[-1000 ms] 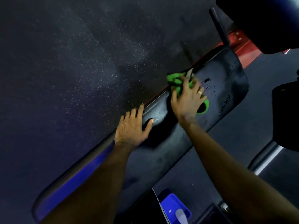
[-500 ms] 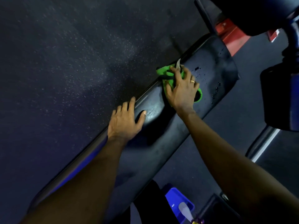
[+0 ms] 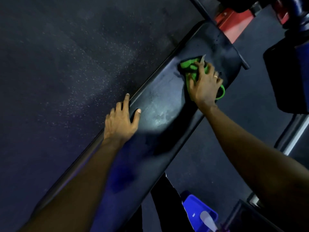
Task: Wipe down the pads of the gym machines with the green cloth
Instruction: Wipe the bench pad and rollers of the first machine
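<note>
A long black bench pad [image 3: 160, 104] runs diagonally from bottom left to top right, with a wet sheen in its middle. The green cloth [image 3: 189, 66] lies bunched near the pad's far end. My right hand [image 3: 204, 84], wearing a ring, presses the cloth down on the pad with its fingers spread over it. My left hand [image 3: 121, 121] rests on the pad's left edge, thumb on top and fingers over the side. Part of the cloth is hidden under my right hand.
A red frame part [image 3: 232, 25] and a dark bar [image 3: 234, 52] stand at the pad's far end. A black padded block [image 3: 287, 77] hangs at the right above a metal rail [image 3: 294, 136]. A blue bin [image 3: 197, 211] sits on the dark speckled floor [image 3: 66, 64] below.
My right hand has slid the green cloth further along the pad toward its far end, away from my left hand. My left hand has stayed on the pad's edge.
</note>
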Tool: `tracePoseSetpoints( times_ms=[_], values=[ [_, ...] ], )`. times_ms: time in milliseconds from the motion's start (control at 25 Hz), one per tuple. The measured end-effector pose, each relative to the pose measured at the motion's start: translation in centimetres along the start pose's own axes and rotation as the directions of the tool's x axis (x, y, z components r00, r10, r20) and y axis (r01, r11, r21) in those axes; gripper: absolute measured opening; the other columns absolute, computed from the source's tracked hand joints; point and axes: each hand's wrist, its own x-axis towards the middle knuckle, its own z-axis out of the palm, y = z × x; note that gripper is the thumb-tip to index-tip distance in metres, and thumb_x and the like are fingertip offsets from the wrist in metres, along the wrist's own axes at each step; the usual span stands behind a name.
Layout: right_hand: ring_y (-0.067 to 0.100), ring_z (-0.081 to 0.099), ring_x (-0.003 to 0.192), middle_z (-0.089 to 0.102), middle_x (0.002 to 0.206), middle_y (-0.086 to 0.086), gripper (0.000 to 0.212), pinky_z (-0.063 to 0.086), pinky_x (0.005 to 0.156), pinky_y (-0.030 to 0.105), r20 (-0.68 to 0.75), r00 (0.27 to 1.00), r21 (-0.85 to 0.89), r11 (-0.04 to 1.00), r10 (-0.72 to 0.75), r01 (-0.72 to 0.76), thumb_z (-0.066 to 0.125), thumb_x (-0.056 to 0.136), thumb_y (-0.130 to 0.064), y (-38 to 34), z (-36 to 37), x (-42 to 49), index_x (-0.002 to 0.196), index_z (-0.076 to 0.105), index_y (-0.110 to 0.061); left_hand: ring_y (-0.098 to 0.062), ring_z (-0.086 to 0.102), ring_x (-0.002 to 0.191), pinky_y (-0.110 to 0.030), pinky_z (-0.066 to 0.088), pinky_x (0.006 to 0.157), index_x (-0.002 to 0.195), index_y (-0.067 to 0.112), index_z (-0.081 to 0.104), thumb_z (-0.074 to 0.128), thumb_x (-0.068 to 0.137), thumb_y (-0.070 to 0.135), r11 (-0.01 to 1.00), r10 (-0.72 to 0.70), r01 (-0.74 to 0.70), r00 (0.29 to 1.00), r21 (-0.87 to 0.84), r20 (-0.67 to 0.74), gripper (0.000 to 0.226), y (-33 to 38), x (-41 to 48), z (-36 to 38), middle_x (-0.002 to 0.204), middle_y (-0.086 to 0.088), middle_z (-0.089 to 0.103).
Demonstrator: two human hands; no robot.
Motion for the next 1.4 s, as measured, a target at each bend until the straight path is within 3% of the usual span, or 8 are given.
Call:
tracePoseSetpoints(
  times_ms=[160, 400, 640, 800, 1040, 1160, 1280, 1400],
  values=[
    [0.036, 0.045, 0.129, 0.040, 0.152, 0.010, 0.061, 0.032, 0.107, 0.054, -0.026, 0.999, 0.079, 0.997, 0.029, -0.027, 0.049, 0.088, -0.047, -1.2, 0.3, -2.8, 0.147, 0.040, -0.031, -0.043, 0.048, 0.125, -0.058, 0.035, 0.105, 0.159, 0.022, 0.019, 0.045, 0.099, 0.044, 0.999, -0.032, 0.033, 0.999, 0.005, -0.038, 0.069, 3.5, 1.9, 0.1, 0.149, -0.017, 0.042],
    [0.034, 0.042, 0.134, 0.038, 0.155, 0.009, 0.068, 0.032, 0.106, 0.054, 0.085, 0.967, 0.116, 0.967, -0.239, 0.229, 0.064, 0.086, -0.045, 3.0, 1.7, -12.9, 0.150, 0.040, -0.033, -0.046, 0.050, 0.123, -0.061, 0.037, 0.101, 0.159, 0.023, 0.024, 0.029, 0.104, 0.053, 0.997, -0.050, 0.055, 0.994, 0.055, -0.092, 0.062, 8.9, 7.4, 1.6, 0.140, -0.021, 0.050],
    [0.037, 0.037, 0.137, 0.036, 0.153, 0.011, 0.056, 0.027, 0.109, 0.062, 0.017, 0.993, 0.194, 0.974, 0.114, -0.116, 0.054, 0.093, -0.045, 6.9, 1.1, -1.1, 0.146, 0.041, -0.032, -0.044, 0.050, 0.125, -0.062, 0.037, 0.102, 0.159, 0.025, 0.024, 0.025, 0.102, 0.063, 0.994, -0.035, 0.048, 0.989, 0.095, -0.140, 0.068, 8.7, 7.2, 2.1, 0.143, -0.019, 0.048],
    [0.035, 0.038, 0.137, 0.036, 0.154, 0.010, 0.057, 0.027, 0.110, 0.060, 0.017, 0.987, 0.233, 0.959, 0.162, -0.162, 0.054, 0.092, -0.043, 5.6, 1.0, -3.3, 0.147, 0.041, -0.032, -0.043, 0.050, 0.124, -0.061, 0.038, 0.102, 0.158, 0.025, 0.025, 0.023, 0.101, 0.066, 0.994, -0.050, 0.063, 0.987, 0.086, -0.151, 0.070, 8.5, 7.2, 2.2, 0.142, -0.020, 0.049],
    [0.034, 0.043, 0.132, 0.041, 0.152, 0.009, 0.069, 0.035, 0.104, 0.056, 0.052, 0.966, 0.231, 0.944, -0.254, 0.236, 0.070, 0.083, -0.044, 6.9, 2.0, -10.9, 0.146, 0.046, -0.032, -0.042, 0.049, 0.123, -0.059, 0.037, 0.102, 0.158, 0.024, 0.024, 0.023, 0.102, 0.064, 0.992, -0.033, 0.054, 0.985, 0.117, -0.172, 0.069, 8.9, 7.4, 2.3, 0.139, -0.021, 0.049],
    [0.034, 0.038, 0.137, 0.035, 0.155, 0.010, 0.064, 0.029, 0.108, 0.058, 0.047, 0.999, 0.305, 0.952, -0.006, -0.009, 0.066, 0.088, -0.042, 8.3, 1.9, -6.0, 0.147, 0.044, -0.031, -0.041, 0.048, 0.124, -0.058, 0.039, 0.099, 0.159, 0.023, 0.023, 0.028, 0.106, 0.053, 0.982, 0.090, -0.053, 0.975, 0.179, -0.203, 0.061, 8.9, 7.2, 2.3, 0.146, -0.019, 0.043],
    [0.032, 0.036, 0.139, 0.032, 0.157, 0.006, 0.063, 0.026, 0.112, 0.060, 0.050, 0.959, 0.415, 0.868, 0.278, -0.274, 0.066, 0.089, -0.040, 8.5, 1.8, -1.8, 0.147, 0.043, -0.033, -0.040, 0.047, 0.127, -0.059, 0.039, 0.100, 0.160, 0.022, 0.021, 0.030, 0.106, 0.044, 0.968, 0.165, -0.123, 0.970, 0.219, -0.181, 0.059, 9.0, 7.3, 2.5, 0.151, -0.017, 0.040],
    [0.032, 0.030, 0.143, 0.026, 0.160, 0.007, 0.064, 0.023, 0.114, 0.060, 0.077, 0.950, 0.455, 0.837, 0.302, -0.304, 0.060, 0.093, -0.047, 6.9, 1.7, -4.3, 0.150, 0.037, -0.033, -0.043, 0.048, 0.124, -0.061, 0.040, 0.099, 0.160, 0.023, 0.020, 0.033, 0.105, 0.043, 0.977, 0.151, -0.126, 0.979, 0.170, -0.137, 0.060, 9.2, 7.6, 1.8, 0.147, -0.020, 0.041]
  ],
)
